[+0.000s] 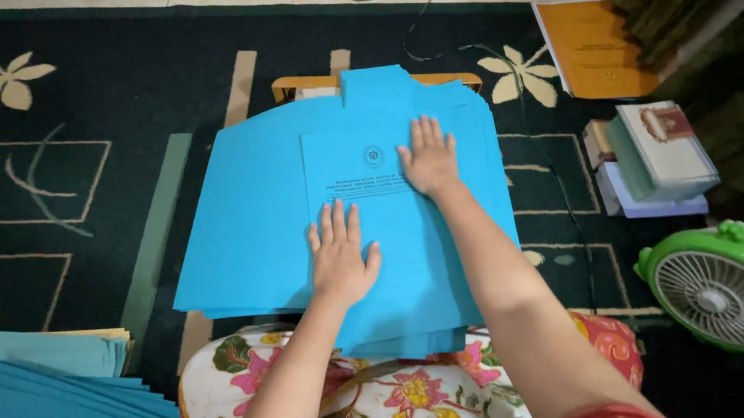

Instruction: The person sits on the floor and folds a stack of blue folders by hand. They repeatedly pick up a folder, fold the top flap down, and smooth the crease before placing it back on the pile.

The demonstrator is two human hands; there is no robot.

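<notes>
At the far left, well away from either hand, a fanned pile of blue sheets [59,383] lies on the dark patterned carpet [72,168]. The left hand [342,257] lies flat, fingers [340,224] spread wide, holding nothing, pressing the near part of the top blue printed sheet [366,181]. That sheet sits under both palms on a broad stack of blue folders [241,223], which rests on a small wooden counter [297,88] just beyond the fingertips. The right hand [429,158] is also flat and splayed, on the sheet's far right corner. Since the stack is fanned unevenly, a sideways push could likely skew the layers or crease the top sheet. Right of the fingers, the green fan [728,288] might lift loose paper if running.
</notes>
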